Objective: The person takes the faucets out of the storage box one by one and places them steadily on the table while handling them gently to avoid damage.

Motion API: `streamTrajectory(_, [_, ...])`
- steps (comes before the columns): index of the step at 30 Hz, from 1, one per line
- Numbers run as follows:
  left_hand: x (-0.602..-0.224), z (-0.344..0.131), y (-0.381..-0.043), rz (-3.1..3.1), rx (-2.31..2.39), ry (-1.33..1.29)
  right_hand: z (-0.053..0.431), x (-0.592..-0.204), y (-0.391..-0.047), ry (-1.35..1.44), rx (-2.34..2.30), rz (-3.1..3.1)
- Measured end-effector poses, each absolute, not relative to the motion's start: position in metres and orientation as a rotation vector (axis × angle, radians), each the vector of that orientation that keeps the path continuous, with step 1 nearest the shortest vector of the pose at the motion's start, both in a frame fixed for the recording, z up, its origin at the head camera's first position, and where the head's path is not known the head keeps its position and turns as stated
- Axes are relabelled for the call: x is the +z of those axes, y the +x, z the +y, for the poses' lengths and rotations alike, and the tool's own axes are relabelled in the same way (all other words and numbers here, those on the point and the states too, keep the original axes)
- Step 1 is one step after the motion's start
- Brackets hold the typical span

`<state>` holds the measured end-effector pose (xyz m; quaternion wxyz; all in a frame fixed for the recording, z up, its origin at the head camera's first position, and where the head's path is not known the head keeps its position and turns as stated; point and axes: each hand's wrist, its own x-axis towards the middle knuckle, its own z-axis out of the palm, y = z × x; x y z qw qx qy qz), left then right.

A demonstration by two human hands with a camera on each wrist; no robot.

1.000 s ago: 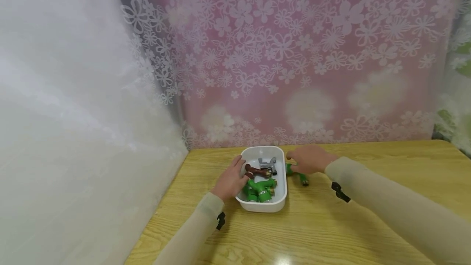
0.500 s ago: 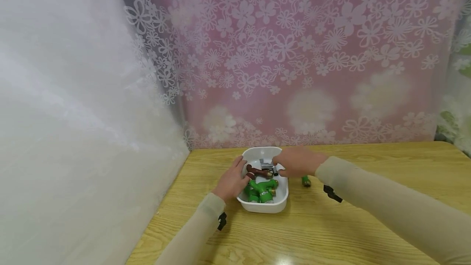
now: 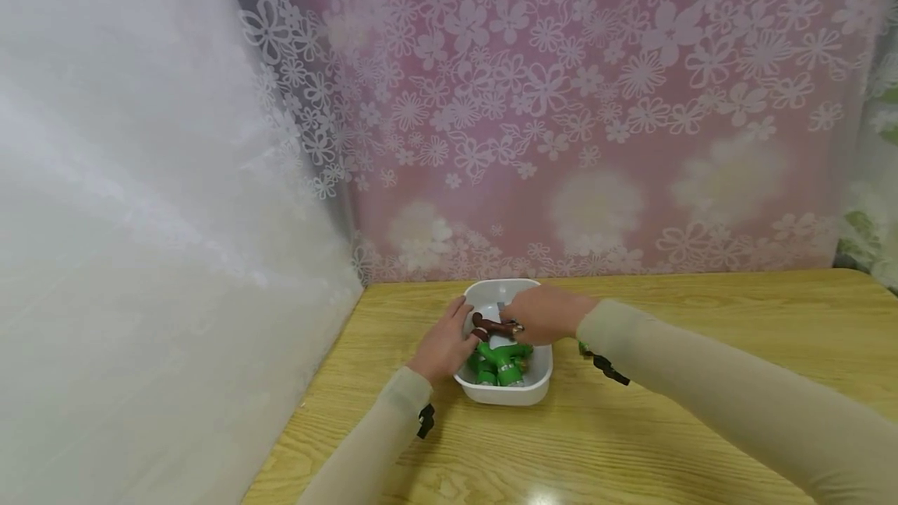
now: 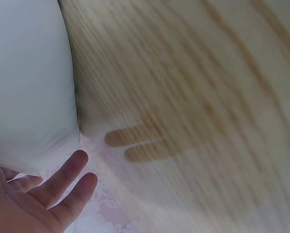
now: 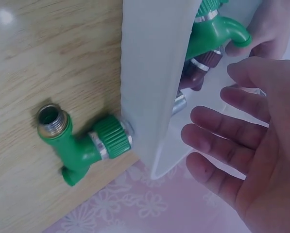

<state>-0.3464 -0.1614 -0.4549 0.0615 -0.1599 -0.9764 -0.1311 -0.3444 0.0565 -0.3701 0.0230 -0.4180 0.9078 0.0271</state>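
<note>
My left hand (image 3: pixel 443 341) holds the left side of a white plastic tub (image 3: pixel 501 396), its thumb inside the rim and its fingers along the outer wall. My right hand (image 3: pixel 549 314) reaches over the right rim into the tub, fingers loosely bent. A grey tap (image 5: pixel 179 104) lies at those fingers, mostly hidden by the hand. A brown tap (image 3: pixel 494 326) lies beside it, between the two hands. Green taps (image 3: pixel 505 366) fill the near end of the tub. Outside, against the right wall, another green tap (image 5: pixel 79 151) lies on the table.
A wooden table (image 3: pixel 561 443) carries the tub near its back edge. Behind it hangs a pink flowered curtain (image 3: pixel 596 115). White sheeting (image 3: pixel 175 217) hangs along the left side.
My right hand has left the green tap outside the tub and moved left, over the rim, onto the grey tap's spot. The left hand stays on the tub.
</note>
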Motion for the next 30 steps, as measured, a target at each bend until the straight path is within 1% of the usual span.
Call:
streamTrajectory(4, [-0.455,-0.160,-0.345,-2.939,-0.416,-0.507,0.050,-0.370,-0.341,-1.263,0.081,2.784])
streamTrajectory(11, [-0.457,-0.162,-0.345,-2.958,-0.411,-0.494,0.037,-0.374,-0.343,-1.314,0.075,2.719])
streamTrajectory(20, [-0.457,-0.163,-0.350,-2.932,-0.417,-0.523,0.028,-0.374,-0.351,-1.201,0.106,2.674])
streamTrajectory(30, [-0.456,-0.163,-0.349,-2.928,-0.393,-0.525,0.020,-0.378,-0.350,-1.102,0.027,2.580])
